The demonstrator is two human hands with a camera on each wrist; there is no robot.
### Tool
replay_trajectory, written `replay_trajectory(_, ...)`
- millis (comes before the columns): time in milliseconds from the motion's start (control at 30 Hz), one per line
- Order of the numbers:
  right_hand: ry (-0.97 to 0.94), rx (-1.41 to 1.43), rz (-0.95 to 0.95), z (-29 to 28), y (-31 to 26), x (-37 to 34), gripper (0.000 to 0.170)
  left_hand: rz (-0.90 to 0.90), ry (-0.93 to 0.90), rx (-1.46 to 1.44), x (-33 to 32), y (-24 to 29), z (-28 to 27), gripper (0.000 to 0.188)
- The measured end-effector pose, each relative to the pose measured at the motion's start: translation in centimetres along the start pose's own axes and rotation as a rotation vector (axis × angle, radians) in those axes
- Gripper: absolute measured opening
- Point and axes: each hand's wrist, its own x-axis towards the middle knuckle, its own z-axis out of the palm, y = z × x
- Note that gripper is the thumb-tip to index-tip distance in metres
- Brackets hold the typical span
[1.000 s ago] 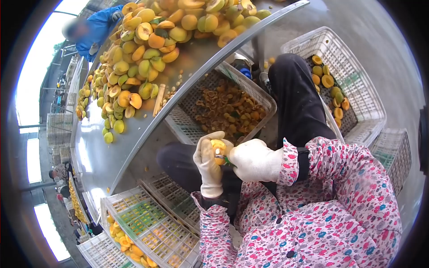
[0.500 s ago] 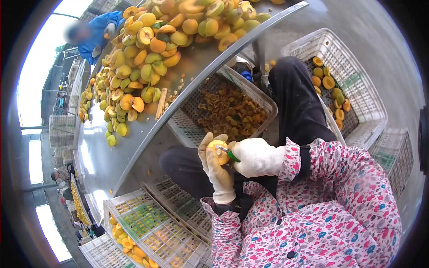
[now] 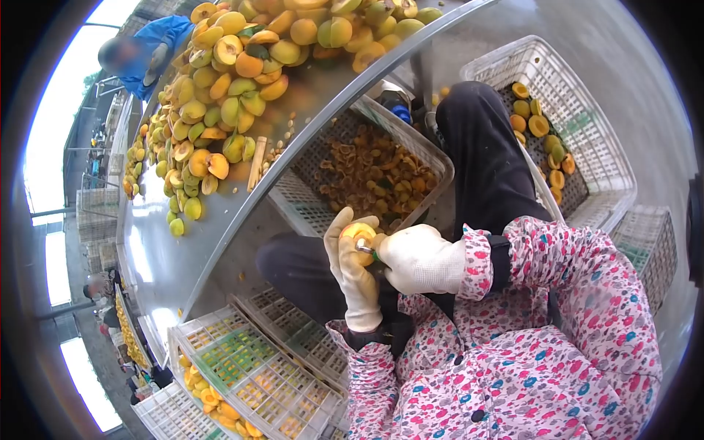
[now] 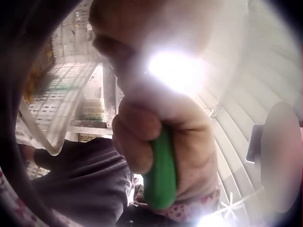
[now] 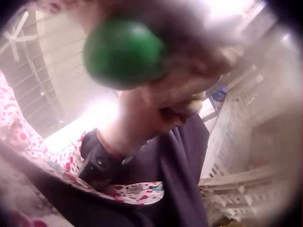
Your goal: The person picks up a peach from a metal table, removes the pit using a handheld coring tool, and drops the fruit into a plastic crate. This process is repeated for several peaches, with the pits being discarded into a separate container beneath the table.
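Observation:
My gloved left hand holds a yellow-orange peach half in its fingers, cut face up, with the thumb and fingertips around its edge. Close against it, my gloved right hand grips a green-handled pitting tool, whose metal tip lies at the middle of the cut face. The left wrist view shows the right fingers curled round the green handle. In the right wrist view the blurred butt of the handle fills the foreground and hides part of the work.
A metal table at left bears a heap of halved peaches and a wooden stick. Below its edge stands a crate of brownish scraps. Another crate with peach halves is at right, stacked crates lower left. A person in blue works across the table.
My left hand has shifted slightly right and turned, its fingers more upright round the peach half. The tool's tip has moved over the cut face. The right hand stays nearly in place.

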Motion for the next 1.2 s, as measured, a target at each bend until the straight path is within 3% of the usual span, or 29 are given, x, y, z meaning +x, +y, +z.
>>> replay_trajectory(67,-0.431,0.616,0.250,-1.7,0.1,0.3,0.021,0.023,0.005,-0.007,-0.1,-0.3,-0.2,0.043)
replay_trajectory(100,-0.472,0.850,0.259,-2.5,0.0,-0.1,0.023,-0.016,0.002,-0.077,-0.3,-0.2,-0.3,0.042)
replay_trajectory(200,-0.507,0.982,0.244,-3.2,0.1,-0.3,0.022,-0.046,-0.004,-0.210,-0.2,-0.2,-0.1,0.040)
replay_trajectory(367,-0.463,1.165,0.150,-1.9,0.3,-0.7,0.020,0.233,0.047,0.056,-0.5,-0.1,0.5,0.053)
replay_trajectory(533,-0.500,1.391,0.141,-1.8,0.0,-1.0,0.019,0.223,0.003,0.212,-0.8,-0.2,-0.2,0.064)
replay_trajectory(600,-0.454,1.403,0.068,-1.2,0.1,-1.0,0.019,0.206,-0.005,0.259,-0.5,-0.2,-0.2,0.065)
replay_trajectory(667,-0.410,1.419,-0.001,-0.5,0.3,-1.0,0.018,0.106,0.021,0.009,-0.3,-0.1,0.0,0.059)
replay_trajectory(733,-0.398,1.293,0.083,-0.6,0.2,-0.7,0.017,0.182,0.057,-0.049,0.3,-1.1,0.2,0.056)
replay_trajectory(800,-0.230,1.308,0.200,-0.4,-1.0,-0.9,0.019,0.256,0.099,-0.108,0.8,-1.9,0.0,0.053)
replay_trajectory(867,0.004,1.253,0.224,0.1,-1.3,-0.4,0.021,0.110,0.372,-0.158,1.0,-2.1,-0.5,0.050)
replay_trajectory(933,-0.092,1.299,0.241,-1.5,-0.6,0.0,0.019,0.098,0.379,-0.086,1.2,-1.6,-0.5,0.050)
replay_trajectory(967,-0.088,1.258,0.213,-1.3,0.5,0.9,0.019,-0.022,0.334,-0.230,1.3,-1.3,-0.8,0.048)
replay_trajectory(1000,-0.099,1.180,0.260,-1.4,1.2,1.8,0.019,-0.138,0.286,-0.371,1.6,-0.8,-1.2,0.047)
replay_trajectory(1033,0.022,0.698,0.267,0.6,3.2,3.2,0.019,-0.158,0.123,-0.514,1.9,-1.0,-2.7,0.046)
replay_trajectory(1067,0.148,0.214,0.268,2.0,5.3,4.3,0.019,-0.147,0.119,-0.509,2.3,-0.5,-2.6,0.046)
replay_trajectory(1167,-0.102,1.008,0.406,-1.2,6.6,3.1,0.022,-0.041,0.107,-0.487,3.6,1.5,-1.7,0.049)
replay_trajectory(1200,-0.096,1.005,0.395,-1.0,7.0,3.5,0.022,-0.029,0.102,-0.486,4.2,2.0,-1.1,0.049)
